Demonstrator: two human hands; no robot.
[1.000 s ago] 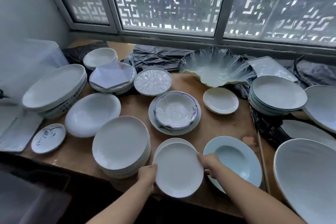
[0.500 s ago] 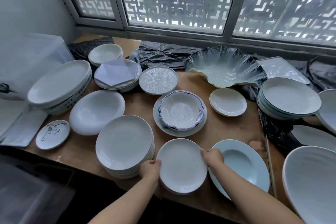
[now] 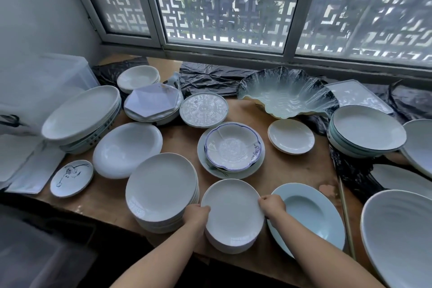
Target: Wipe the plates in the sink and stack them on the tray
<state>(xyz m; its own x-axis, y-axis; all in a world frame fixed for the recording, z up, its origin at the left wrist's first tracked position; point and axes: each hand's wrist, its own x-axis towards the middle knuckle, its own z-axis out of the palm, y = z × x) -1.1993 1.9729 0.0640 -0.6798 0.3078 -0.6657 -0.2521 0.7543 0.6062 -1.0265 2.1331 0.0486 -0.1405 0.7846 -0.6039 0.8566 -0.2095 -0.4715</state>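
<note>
A small white plate point(image 3: 232, 211) lies on top of a short stack of like plates at the near edge of the wooden table point(image 3: 297, 170). My left hand point(image 3: 197, 216) grips its left rim and my right hand point(image 3: 272, 203) grips its right rim, fingers curled over the edge. A taller stack of white plates point(image 3: 162, 190) stands just to the left. No sink or tray is in view.
A pale blue deep plate point(image 3: 311, 215) lies right of my right hand. Behind are a blue-rimmed bowl point(image 3: 232, 146) on a plate, a shell-shaped glass dish point(image 3: 286, 93) and several other plate stacks. A large white dish point(image 3: 402, 234) sits at the right.
The plate in both hands has come down from a raised, tilted hold onto the small stack at the table's near edge. Both hands still hold its rim.
</note>
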